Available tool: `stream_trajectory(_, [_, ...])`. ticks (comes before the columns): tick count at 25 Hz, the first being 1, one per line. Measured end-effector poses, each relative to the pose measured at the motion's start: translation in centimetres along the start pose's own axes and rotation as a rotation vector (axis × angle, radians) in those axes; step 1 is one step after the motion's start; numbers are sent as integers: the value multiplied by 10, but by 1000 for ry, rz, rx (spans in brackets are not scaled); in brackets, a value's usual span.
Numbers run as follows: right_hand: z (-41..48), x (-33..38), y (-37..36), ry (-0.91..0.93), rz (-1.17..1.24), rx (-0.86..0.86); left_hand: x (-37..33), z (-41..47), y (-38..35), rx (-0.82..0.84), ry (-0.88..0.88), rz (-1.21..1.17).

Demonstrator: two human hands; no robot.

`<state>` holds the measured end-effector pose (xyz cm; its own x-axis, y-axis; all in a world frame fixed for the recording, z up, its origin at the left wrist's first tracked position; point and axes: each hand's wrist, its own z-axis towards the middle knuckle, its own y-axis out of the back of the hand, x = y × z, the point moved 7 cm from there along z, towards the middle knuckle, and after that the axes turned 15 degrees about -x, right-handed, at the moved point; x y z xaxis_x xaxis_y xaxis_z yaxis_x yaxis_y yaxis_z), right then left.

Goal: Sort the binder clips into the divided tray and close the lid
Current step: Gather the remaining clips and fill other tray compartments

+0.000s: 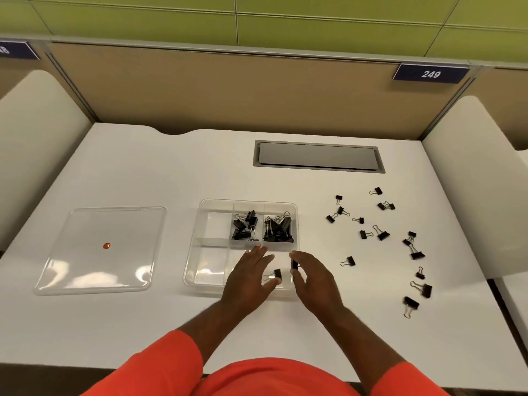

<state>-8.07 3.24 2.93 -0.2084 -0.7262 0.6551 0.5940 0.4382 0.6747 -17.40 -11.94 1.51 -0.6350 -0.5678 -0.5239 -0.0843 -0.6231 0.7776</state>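
Observation:
A clear divided tray (200, 221) sits mid-table. Its back middle compartment holds several black binder clips (245, 226), and the back right compartment holds a pile of larger ones (278, 227). My left hand (248, 277) hovers over the tray's front right compartment, fingers spread, with one small clip (276, 275) lying by its thumb. My right hand (311, 277) is beside it at the tray's right edge, pinching a small black clip (294, 264) between thumb and fingers. Several loose clips (381, 232) are scattered on the table to the right. The clear lid (100, 250) lies flat left of the tray.
A small orange dot (106, 246) shows on the lid. A grey cable hatch (318, 156) is set in the white table behind the tray. Beige partitions rise at the back and sides. The table's near edge runs by my orange sleeves.

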Motion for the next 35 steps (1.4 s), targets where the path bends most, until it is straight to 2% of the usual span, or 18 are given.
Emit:
stream_trajectory(6, [1, 11, -17, -61, -37, -18, 18, 1, 13, 65, -38, 18])
stream_trajectory(9, [4, 19, -21, 4, -54, -11, 21, 4, 15, 82, -59, 26])
stream_trajectory(19, [-21, -2, -7, -20, -311, 92, 5, 1, 4, 142, -83, 10])
stream_trajectory(26, [-40, -43, 40, -85, -361, 82, -38, 2, -24, 154, -143, 7])
stream_trajectory(35, [-49, -138, 121, -129, -362, 76, -142, -2, -98, 228, -171, 10])
